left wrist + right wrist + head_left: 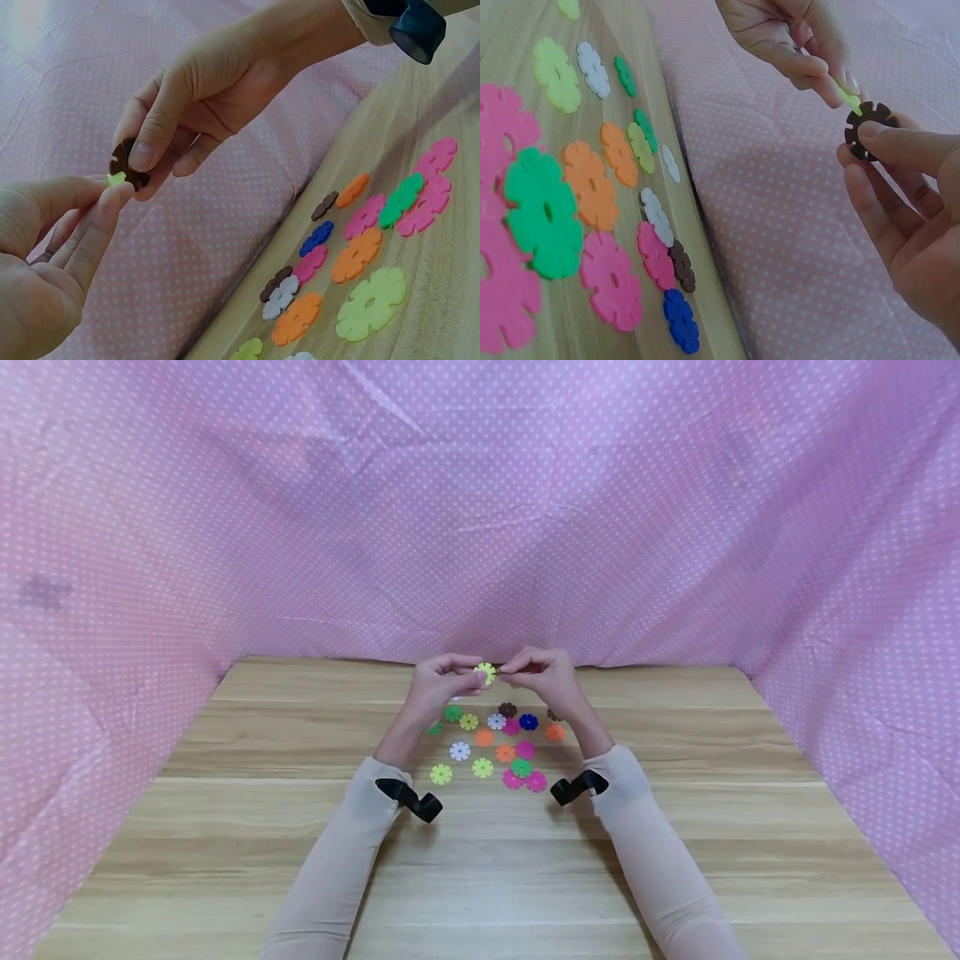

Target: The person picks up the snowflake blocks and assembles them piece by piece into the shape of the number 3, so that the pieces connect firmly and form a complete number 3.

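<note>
My left hand (442, 681) pinches a yellow-green notched plastic disc (487, 672) between thumb and fingers, raised above the far part of the table. Facing it, my right hand (551, 678) pinches a dark brown notched disc (871, 112) between thumb and fingertips. In both wrist views the two discs meet at their rims, set at an angle to each other, with the yellow-green disc's edge at a notch of the brown one. Fingers cover much of the yellow-green disc in the wrist views.
Below the hands, several loose notched discs lie on the wooden table (480, 877), among them a blue disc (528, 722), an orange disc (555, 732) and a white disc (460, 751). A green disc (521, 767) overlaps pink ones. Pink dotted cloth (480, 527) hangs behind and beside the table.
</note>
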{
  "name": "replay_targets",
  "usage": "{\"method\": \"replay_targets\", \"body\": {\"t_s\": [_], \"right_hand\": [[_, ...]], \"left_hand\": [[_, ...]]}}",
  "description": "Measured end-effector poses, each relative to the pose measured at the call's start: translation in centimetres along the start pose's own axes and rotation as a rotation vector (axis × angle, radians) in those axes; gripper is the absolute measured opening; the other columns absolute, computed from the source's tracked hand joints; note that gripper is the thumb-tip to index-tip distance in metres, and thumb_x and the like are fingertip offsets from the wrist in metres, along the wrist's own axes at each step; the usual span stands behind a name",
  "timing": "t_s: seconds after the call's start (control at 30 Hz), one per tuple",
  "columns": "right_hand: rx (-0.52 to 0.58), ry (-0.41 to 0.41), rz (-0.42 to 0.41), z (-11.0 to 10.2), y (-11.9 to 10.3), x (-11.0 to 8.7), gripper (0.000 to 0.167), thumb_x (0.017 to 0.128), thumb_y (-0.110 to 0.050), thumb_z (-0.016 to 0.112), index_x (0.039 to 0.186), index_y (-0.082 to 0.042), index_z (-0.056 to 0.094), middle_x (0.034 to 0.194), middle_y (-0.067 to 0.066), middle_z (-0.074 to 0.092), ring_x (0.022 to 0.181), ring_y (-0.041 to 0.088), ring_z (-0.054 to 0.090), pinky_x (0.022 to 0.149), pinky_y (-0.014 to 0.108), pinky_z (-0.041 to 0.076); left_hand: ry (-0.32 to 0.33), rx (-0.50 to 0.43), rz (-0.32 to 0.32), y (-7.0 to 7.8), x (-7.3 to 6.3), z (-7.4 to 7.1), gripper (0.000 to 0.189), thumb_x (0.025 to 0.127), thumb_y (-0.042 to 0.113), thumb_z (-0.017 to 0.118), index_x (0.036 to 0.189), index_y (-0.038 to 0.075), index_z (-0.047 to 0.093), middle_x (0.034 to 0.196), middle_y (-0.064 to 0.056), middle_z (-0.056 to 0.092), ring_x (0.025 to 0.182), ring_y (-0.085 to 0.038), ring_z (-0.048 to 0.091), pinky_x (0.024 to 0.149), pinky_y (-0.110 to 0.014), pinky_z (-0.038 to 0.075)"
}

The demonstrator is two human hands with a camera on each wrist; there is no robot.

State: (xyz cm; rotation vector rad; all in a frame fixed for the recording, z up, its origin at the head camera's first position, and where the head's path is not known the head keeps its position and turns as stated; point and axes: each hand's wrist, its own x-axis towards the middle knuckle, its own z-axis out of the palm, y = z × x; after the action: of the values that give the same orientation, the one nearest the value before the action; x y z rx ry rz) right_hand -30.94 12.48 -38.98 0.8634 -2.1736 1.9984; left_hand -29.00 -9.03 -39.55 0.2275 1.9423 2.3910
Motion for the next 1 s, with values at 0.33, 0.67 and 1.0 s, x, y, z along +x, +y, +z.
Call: {"method": "replay_targets", "body": {"t_s": [0.33,0.67,1.0], "right_hand": [[0.028,-0.018,0.001,-0.12,-0.50,-0.27,0.011,0.086,0.012,0.073,0.095,0.018,0.071,0.088,0.003,0.074,0.080,0.020,0.073,0.071,0.027,0.065],[0.015,0.009,0.023,0.16,-0.41,-0.10,0.010,0.086,0.009,0.074,0.095,0.013,0.073,0.092,0.013,0.076,0.078,0.024,0.074,0.072,0.028,0.065],[-0.095,-0.057,0.146,0.15,-0.91,0.11,0.026,0.089,0.000,0.076,0.114,0.004,0.071,0.111,0.019,0.074,0.098,0.020,0.074,0.087,0.026,0.062]], "left_hand": [[-0.025,-0.001,0.000,0.25,-0.38,0.28,0.031,0.089,-0.006,0.072,0.119,-0.011,0.066,0.086,-0.006,0.074,0.075,-0.015,0.076,0.076,-0.029,0.065],[-0.014,0.002,-0.009,0.50,-0.23,0.39,0.030,0.089,-0.005,0.074,0.118,-0.009,0.066,0.090,-0.008,0.071,0.076,-0.015,0.075,0.086,-0.040,0.063],[-0.067,0.023,-0.138,0.76,-0.23,-0.20,0.026,0.094,0.000,0.070,0.119,-0.001,0.063,0.093,-0.004,0.068,0.082,-0.015,0.075,0.096,-0.040,0.061]]}}
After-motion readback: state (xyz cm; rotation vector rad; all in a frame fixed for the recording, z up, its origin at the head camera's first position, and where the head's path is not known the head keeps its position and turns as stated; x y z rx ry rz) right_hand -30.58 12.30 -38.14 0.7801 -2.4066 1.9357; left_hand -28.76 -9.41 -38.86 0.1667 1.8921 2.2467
